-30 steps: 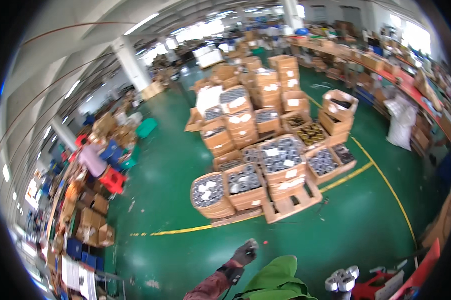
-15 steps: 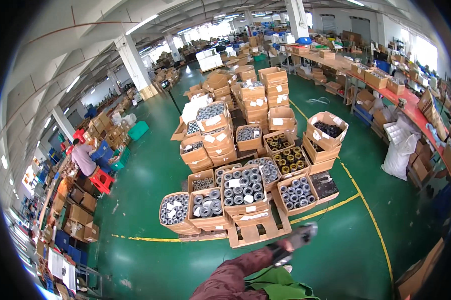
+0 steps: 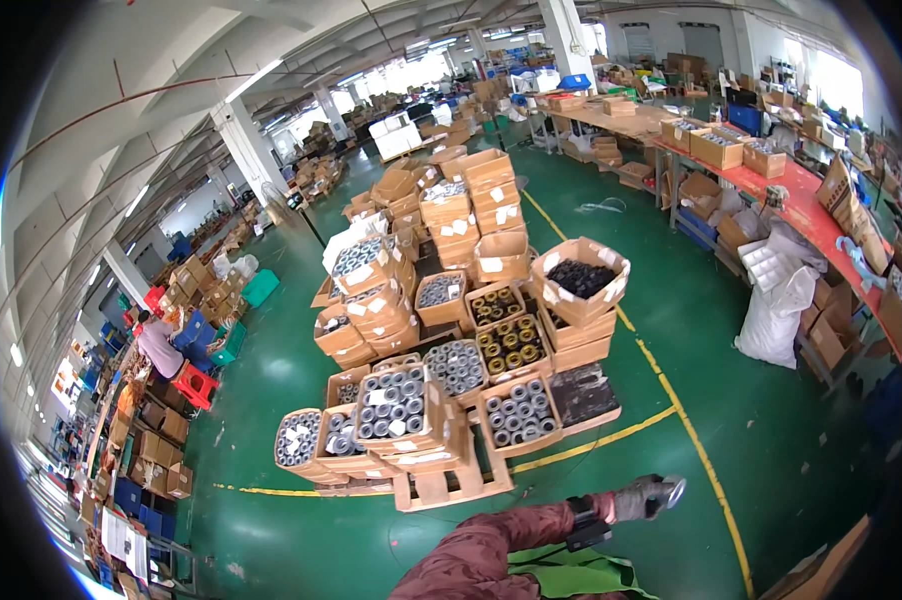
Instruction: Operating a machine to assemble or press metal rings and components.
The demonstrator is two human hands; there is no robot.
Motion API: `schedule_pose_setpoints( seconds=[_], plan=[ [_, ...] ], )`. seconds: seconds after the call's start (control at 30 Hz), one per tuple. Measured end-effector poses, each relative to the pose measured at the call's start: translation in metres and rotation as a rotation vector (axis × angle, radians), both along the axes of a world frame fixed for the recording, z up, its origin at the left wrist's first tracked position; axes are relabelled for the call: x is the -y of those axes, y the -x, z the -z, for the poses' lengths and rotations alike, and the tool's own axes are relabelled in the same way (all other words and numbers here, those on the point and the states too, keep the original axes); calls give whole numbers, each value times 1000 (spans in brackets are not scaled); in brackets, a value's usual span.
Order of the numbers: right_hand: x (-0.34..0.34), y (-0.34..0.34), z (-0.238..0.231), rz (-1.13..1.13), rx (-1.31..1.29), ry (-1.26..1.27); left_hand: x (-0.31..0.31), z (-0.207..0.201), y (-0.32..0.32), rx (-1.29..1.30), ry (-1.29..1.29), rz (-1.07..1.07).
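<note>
My left forearm in a maroon sleeve reaches up from the lower edge and across to the right. A grey glove covers my left hand (image 3: 643, 499), whose fingers are closed around a shiny metal ring (image 3: 676, 492). The ring is partly covered by the fingers and small in view. A dark strap with a small box (image 3: 585, 522) sits at that wrist. The hand is over the green floor, apart from the cartons. Nearest to it are a carton of grey rings (image 3: 519, 412) and a wooden pallet (image 3: 453, 492). My right hand does not show.
Stacked cartons hold grey rings, yellow-and-black rings (image 3: 511, 345) and black parts (image 3: 581, 278). Yellow lines (image 3: 686, 420) mark the floor. On the right are a red-topped workbench (image 3: 741, 178) and a white sack (image 3: 774, 315). A person (image 3: 159, 345) sits far left near a red stool (image 3: 195, 385).
The view has turned, so the cartons and pallet stand further left in it. My left hand with the ring has shifted right and slightly lower in the picture.
</note>
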State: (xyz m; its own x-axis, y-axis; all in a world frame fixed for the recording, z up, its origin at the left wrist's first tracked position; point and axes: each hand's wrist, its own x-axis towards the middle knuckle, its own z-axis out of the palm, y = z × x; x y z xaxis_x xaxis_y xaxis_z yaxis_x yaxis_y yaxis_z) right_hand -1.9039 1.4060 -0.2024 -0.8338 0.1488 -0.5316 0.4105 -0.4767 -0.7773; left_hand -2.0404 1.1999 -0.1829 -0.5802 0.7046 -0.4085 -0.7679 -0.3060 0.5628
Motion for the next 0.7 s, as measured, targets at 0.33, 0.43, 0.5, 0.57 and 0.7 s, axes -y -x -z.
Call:
schedule_pose_setpoints(
  seconds=[0.33, 0.43, 0.5, 0.57, 0.7],
  plan=[
    [-229, 98, 21, 286, -139, 65, -95, 16, 111, -324, 252, -192],
    [-269, 121, 48, 381, -311, 237, -128, 57, 170, 133, -35, -94],
    [-293, 144, 46, 333, -541, 284, -151, 65, 234, 292, 80, -216],
    [-322, 156, 27, 219, -383, -410, -186, 58, 288, 488, 22, -100],
    [-362, 206, 24, 728, -301, 537, -283, 53, 387, 290, 114, -63]
  ],
)
